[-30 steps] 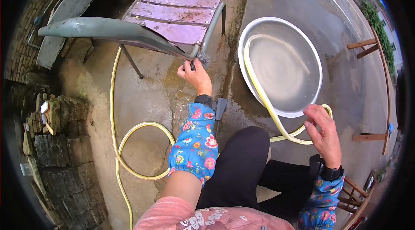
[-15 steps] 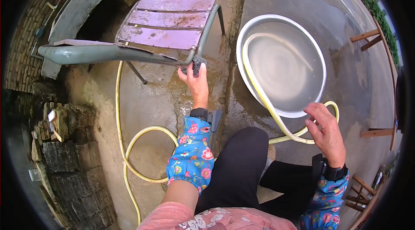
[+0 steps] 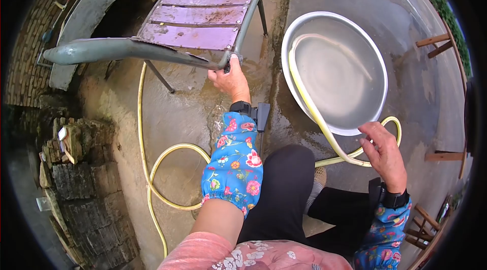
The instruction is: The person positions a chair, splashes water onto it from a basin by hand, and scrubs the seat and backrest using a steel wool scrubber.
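Note:
My left hand is closed round a dark grey scouring pad, mostly hidden by the fingers. It presses the pad to the grey metal tube of a chair with dirty, stained purple slats, at the corner where backrest and seat meet. My right hand hovers with loosely bent fingers, thumb apart, and nothing in it. Close to it are the near rim of a large metal basin and a yellow hose, whose end lies in the basin's water.
More yellow hose loops over the wet concrete on the left. A low stack of bricks and slabs stands at the left edge. Wooden furniture legs show on the right. My knee is between the hands.
My left hand has moved slightly up and right along the chair frame with the scouring pad, its fingers now covering more of it. My right hand has barely moved.

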A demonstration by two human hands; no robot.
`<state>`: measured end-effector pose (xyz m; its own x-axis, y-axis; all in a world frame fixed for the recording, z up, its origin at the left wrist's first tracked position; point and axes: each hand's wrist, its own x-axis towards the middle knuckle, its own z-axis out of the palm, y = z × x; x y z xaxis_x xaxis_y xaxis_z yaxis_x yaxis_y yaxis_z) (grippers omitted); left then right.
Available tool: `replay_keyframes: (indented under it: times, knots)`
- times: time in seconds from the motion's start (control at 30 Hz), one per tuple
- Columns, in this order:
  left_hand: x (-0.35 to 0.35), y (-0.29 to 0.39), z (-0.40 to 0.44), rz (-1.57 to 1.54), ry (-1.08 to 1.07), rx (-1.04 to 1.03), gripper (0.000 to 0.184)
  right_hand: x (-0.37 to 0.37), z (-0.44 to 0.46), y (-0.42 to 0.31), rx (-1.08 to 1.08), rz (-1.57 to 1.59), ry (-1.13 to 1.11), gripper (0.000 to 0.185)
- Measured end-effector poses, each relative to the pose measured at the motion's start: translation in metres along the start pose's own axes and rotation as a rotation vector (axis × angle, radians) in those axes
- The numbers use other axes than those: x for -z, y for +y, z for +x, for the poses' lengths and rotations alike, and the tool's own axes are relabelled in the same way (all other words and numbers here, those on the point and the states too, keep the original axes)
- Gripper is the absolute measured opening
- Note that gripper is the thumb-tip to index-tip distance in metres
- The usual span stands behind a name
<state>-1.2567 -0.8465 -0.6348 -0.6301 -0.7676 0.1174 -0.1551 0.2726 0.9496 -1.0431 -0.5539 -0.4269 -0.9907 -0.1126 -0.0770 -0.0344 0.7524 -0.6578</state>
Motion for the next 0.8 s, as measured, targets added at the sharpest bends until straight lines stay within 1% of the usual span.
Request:
replay_keyframes:
  times: [0.03,0.13,0.2,0.27,0.3,0.33,0.37,0.4,0.43,0.47,0.5,0.53,0.57,0.6,0.7,0.77,0.8]
  knots:
    - [-0.001,0.0,-0.002,0.001,0.04,-0.012,0.041,0.0,0.001,0.003,0.012,-0.011,0.006,0.024]
    - [0.007,-0.001,-0.009,0.062,-0.014,0.019,0.039,0.002,0.003,-0.001,0.006,-0.012,0.001,0.024]
    - [0.009,-0.035,-0.009,-0.043,0.057,0.076,0.03,0.003,0.0,-0.002,-0.009,-0.002,-0.007,0.024]
    - [0.024,-0.134,-0.016,-0.266,-0.066,0.573,0.021,0.004,-0.004,-0.003,0.028,0.0,0.023,0.023]
    - [0.037,-0.183,-0.025,-0.242,-0.09,0.463,0.019,0.004,-0.007,-0.003,0.063,-0.033,0.036,0.024]
    - [0.03,-0.21,-0.027,-0.226,-0.117,0.348,0.017,0.006,-0.008,-0.002,0.098,-0.071,0.059,0.024]
    - [0.025,-0.187,-0.029,-0.231,-0.125,0.351,0.017,0.006,-0.008,-0.003,0.052,-0.032,0.048,0.024]
    - [0.042,-0.144,-0.037,-0.29,-0.108,0.357,0.018,0.005,-0.013,-0.005,0.031,-0.023,0.027,0.024]
    - [0.048,-0.117,-0.039,-0.351,-0.085,0.358,0.018,0.004,-0.014,-0.005,0.009,-0.03,0.02,0.025]
    - [0.034,-0.109,-0.029,-0.325,-0.051,0.225,0.019,0.002,-0.011,-0.005,-0.001,-0.041,0.022,0.025]
    - [0.032,-0.064,-0.025,-0.348,-0.085,0.276,0.024,0.0,-0.011,-0.005,-0.003,-0.023,0.01,0.025]
    - [0.025,-0.021,-0.026,-0.374,-0.038,0.214,0.025,0.0,-0.01,-0.005,-0.002,-0.024,0.009,0.025]
    - [0.009,-0.02,-0.014,-0.418,-0.037,0.306,0.025,-0.001,-0.009,-0.005,0.008,-0.024,0.007,0.025]
    - [0.004,0.004,-0.017,-0.347,0.046,0.357,0.024,-0.002,-0.009,-0.004,0.019,-0.024,0.002,0.025]
    - [-0.002,0.005,-0.012,-0.332,0.101,0.353,0.024,-0.003,-0.006,-0.005,-0.007,-0.024,0.006,0.025]
    - [-0.004,-0.02,0.007,-0.434,-0.122,0.448,0.023,-0.007,-0.003,-0.007,-0.005,-0.023,-0.007,0.025]
    - [-0.003,-0.032,0.015,-0.424,-0.119,0.45,0.023,-0.01,-0.003,-0.007,-0.005,-0.025,-0.017,0.025]
